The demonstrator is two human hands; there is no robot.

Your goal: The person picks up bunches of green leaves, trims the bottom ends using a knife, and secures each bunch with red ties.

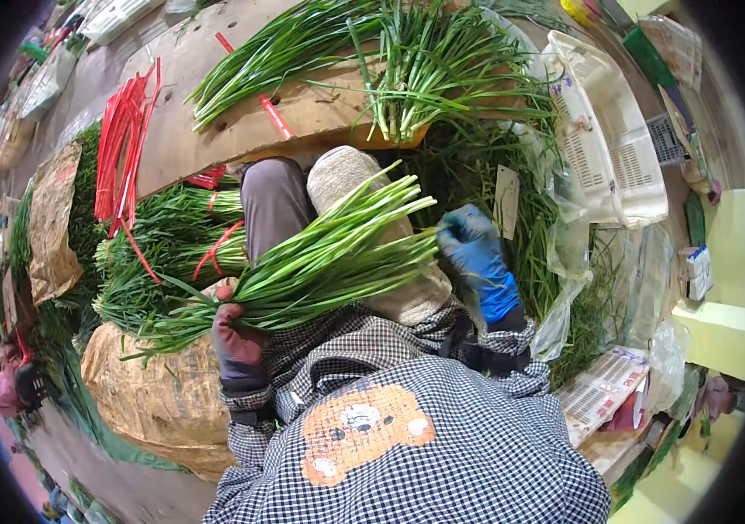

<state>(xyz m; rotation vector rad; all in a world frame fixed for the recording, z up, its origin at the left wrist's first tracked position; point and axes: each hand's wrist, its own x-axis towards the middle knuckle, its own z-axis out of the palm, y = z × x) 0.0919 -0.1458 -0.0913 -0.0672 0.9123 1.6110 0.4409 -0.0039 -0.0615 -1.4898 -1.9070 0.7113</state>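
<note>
A loose bunch of long green leafy stalks, like Chinese chives (pixel 339 252), lies across my lap, pale stem ends to the upper right. My left hand (pixel 239 337), in a dark reddish glove, grips its leafy end. At the stem ends is my right hand (pixel 472 239), in a blue glove with the fingers curled; whether it pinches any stalk cannot be told. Beyond my knees, two more heaps of stalks (pixel 287 56) (pixel 411 82) lie on a wooden board (pixel 175 141). Red ties (pixel 124 137) hang over the board's left edge, and one red strip (pixel 276 116) lies by the heaps.
Bunches bound with red ties (pixel 175 245) are piled left of my knees, above a brown sack (pixel 156 393). Loose greens (pixel 536 242) and clear plastic film (pixel 565 314) are at my right. A white plastic crate (pixel 608 131) stands at the upper right. Other people are far left.
</note>
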